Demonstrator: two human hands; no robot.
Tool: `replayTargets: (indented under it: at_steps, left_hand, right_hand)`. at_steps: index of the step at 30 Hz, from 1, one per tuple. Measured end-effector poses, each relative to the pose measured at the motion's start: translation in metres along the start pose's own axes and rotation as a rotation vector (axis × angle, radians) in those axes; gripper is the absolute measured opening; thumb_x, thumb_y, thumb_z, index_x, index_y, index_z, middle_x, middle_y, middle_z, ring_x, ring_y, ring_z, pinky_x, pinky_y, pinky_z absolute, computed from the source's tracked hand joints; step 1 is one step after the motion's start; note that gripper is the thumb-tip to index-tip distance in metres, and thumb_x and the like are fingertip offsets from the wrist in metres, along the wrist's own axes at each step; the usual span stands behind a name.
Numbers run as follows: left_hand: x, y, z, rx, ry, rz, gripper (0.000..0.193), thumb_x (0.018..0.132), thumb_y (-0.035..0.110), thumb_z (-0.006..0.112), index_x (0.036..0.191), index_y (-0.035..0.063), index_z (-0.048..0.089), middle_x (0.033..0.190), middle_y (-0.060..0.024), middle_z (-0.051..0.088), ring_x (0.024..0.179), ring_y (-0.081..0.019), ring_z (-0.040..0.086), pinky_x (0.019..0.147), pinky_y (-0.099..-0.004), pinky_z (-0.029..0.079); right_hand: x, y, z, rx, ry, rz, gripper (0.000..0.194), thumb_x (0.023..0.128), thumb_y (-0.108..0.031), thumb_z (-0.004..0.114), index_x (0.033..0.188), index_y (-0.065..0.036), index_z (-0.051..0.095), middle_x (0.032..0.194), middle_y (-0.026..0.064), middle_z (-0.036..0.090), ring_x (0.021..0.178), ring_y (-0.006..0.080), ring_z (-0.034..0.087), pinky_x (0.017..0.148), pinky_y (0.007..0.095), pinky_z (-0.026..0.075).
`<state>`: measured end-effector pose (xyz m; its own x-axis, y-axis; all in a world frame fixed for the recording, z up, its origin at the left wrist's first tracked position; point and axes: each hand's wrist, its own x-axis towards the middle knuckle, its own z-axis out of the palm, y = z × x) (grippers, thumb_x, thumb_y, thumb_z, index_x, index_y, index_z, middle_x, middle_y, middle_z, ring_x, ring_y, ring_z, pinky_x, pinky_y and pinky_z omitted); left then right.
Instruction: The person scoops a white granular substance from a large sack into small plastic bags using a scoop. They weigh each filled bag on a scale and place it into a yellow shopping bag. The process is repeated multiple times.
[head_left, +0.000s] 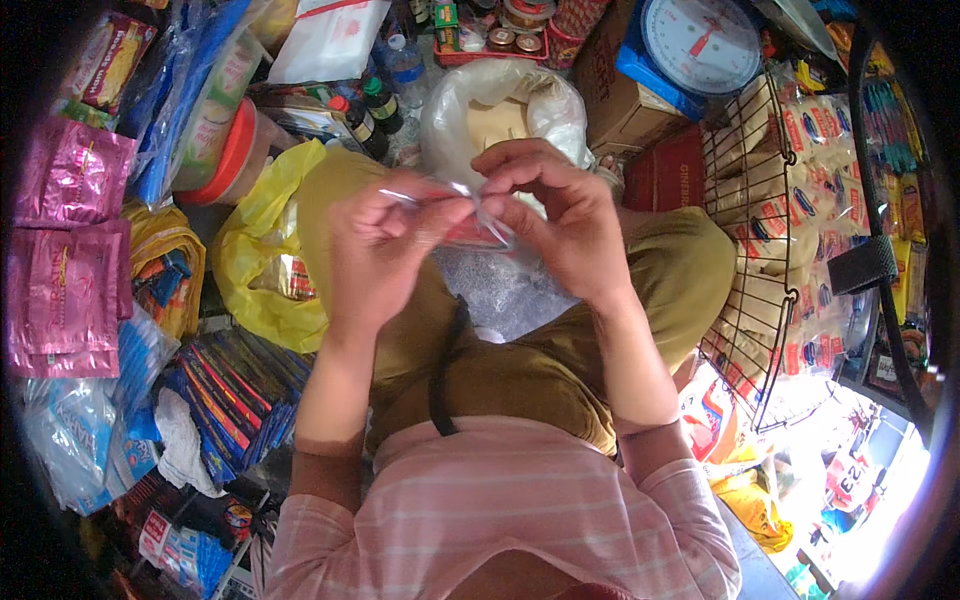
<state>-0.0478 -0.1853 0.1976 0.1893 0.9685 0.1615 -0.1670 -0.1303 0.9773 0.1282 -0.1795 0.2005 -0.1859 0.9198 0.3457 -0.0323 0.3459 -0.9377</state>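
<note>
Both hands meet in front of my bent knees over a small clear plastic bag (480, 234) with a reddish patch showing on it. My left hand (382, 244), slightly blurred, pinches the gathered plastic between thumb and fingers. From the other side, my right hand (559, 214) grips the same twisted part with thumb and fingertips. What the little bag contains is hard to make out. Just beyond the hands stands a large translucent plastic sack (454, 112), its mouth rolled back, with a pale beige substance (496, 120) inside. My right fingers hide its lower part.
A yellow plastic bag (236, 281) lies by my left knee. To the right, a wire rack (786, 225) holds packaged goods. A dial scale (701, 45) stands at a cardboard box (622, 97). Bottles (382, 105) and a red tray (491, 58) of jars are ahead; pink sachets (64, 300) hang left.
</note>
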Motion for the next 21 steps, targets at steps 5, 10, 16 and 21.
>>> replayTargets:
  at_steps: [5, 10, 16, 21]
  left_hand:
    - [0.012, -0.011, 0.011, 0.050, 0.128, -0.072, 0.009, 0.088, 0.009, 0.061, 0.085, 0.0020, 0.065, 0.076, 0.0001, 0.065, 0.064, -0.0026, 0.052, 0.058, -0.0177, 0.042]
    - [0.040, -0.006, -0.036, 0.066, -0.974, -0.250, 0.012, 0.081, 0.014, 0.066, 0.078, 0.0021, 0.066, 0.077, -0.0075, 0.065, 0.065, -0.0119, 0.059, 0.072, -0.0270, 0.044]
    - [0.153, -0.028, -0.047, 0.919, -0.184, -0.210, 0.020, 0.088, 0.015, 0.052, 0.081, -0.0006, 0.062, 0.069, -0.0126, 0.059, 0.063, -0.0185, 0.057, 0.062, -0.0339, 0.045]
    - [0.267, -0.133, -0.018, 1.070, -0.003, -0.053, 0.087, 0.068, 0.057, 0.072, 0.127, 0.0011, 0.044, 0.108, -0.0233, 0.060, 0.102, -0.0407, 0.057, 0.088, -0.0435, 0.046]
  right_hand:
    - [-0.004, -0.011, 0.000, 0.347, 0.105, 0.211, 0.013, 0.085, -0.010, 0.066, 0.081, -0.001, 0.056, 0.085, 0.0064, 0.061, 0.080, 0.0125, 0.057, 0.073, 0.0253, 0.045]
    - [0.008, 0.008, -0.036, 0.378, -0.530, 0.473, 0.024, 0.085, -0.019, 0.067, 0.073, -0.003, 0.054, 0.066, -0.0029, 0.051, 0.062, 0.0062, 0.047, 0.058, 0.0222, 0.038]
    - [0.062, 0.172, -0.078, 0.010, 0.081, 0.476, 0.021, 0.087, -0.025, 0.058, 0.090, -0.004, 0.060, 0.086, 0.0080, 0.068, 0.062, 0.0133, 0.059, 0.054, 0.0274, 0.046]
    - [-0.024, 0.370, -0.031, -1.006, 0.148, 0.957, 0.054, 0.082, -0.020, 0.056, 0.128, -0.001, 0.037, 0.101, 0.0242, 0.061, 0.091, 0.0363, 0.061, 0.080, 0.0447, 0.048]
